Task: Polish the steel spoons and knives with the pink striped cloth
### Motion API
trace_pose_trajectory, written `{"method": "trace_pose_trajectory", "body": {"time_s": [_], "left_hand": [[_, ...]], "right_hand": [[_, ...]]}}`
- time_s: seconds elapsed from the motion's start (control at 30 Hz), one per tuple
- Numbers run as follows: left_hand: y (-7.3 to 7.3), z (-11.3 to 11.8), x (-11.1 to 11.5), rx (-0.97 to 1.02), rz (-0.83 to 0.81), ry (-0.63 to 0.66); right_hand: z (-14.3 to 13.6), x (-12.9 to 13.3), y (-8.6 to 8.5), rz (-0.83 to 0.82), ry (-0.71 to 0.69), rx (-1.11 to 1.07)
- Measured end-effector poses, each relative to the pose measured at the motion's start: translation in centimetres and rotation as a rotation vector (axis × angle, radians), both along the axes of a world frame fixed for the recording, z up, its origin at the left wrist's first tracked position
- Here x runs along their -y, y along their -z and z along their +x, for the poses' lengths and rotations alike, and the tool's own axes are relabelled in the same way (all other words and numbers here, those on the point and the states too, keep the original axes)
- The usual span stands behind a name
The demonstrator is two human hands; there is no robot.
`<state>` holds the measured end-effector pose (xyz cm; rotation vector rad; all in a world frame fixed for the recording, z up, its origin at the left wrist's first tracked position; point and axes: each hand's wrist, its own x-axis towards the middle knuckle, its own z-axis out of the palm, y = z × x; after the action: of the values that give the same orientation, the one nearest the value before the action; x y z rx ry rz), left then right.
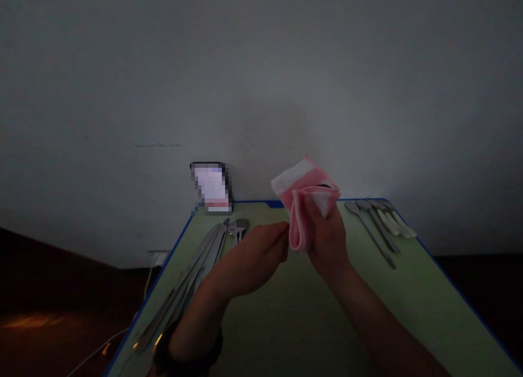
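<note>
A pink-and-white cloth (300,189) is bunched and folded in my right hand (329,238), whose fingers are wrapped in it above the middle of the table. A small dark edge shows in the cloth's upper fold; what it belongs to is hidden. Close beside the cloth's lower left side, my left hand (257,254) is closed in a pinch. Whatever it grips, if anything, is covered by the fingers. Left of that hand lie several long metal knives (190,279) and some spoons (241,224), partly covered by my left forearm.
On the right of the green, blue-edged table (294,322) lie metal spoons (370,227) and several pieces of cutlery with white handles (394,222). A phone (212,186) with a lit screen leans against the wall at the back left. A white cable (147,279) hangs beside the left edge.
</note>
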<state>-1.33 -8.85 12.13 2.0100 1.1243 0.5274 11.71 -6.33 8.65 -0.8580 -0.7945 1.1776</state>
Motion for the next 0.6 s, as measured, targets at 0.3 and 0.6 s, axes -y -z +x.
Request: {"method": "trace_pose_trajectory", "body": {"time_s": [0.3,0.6], "left_hand": [[-0.9,-1.1,0.2,-0.096,0.02,-0.024],[-1.1,-3.3,0.9,-0.203,0.133,-0.046]], "right_hand": [[2.5,-1.1,0.3,0.062,-0.032,0.466],[4.5,-0.9,-1.0,0.193,-0.108,0.816]]}}
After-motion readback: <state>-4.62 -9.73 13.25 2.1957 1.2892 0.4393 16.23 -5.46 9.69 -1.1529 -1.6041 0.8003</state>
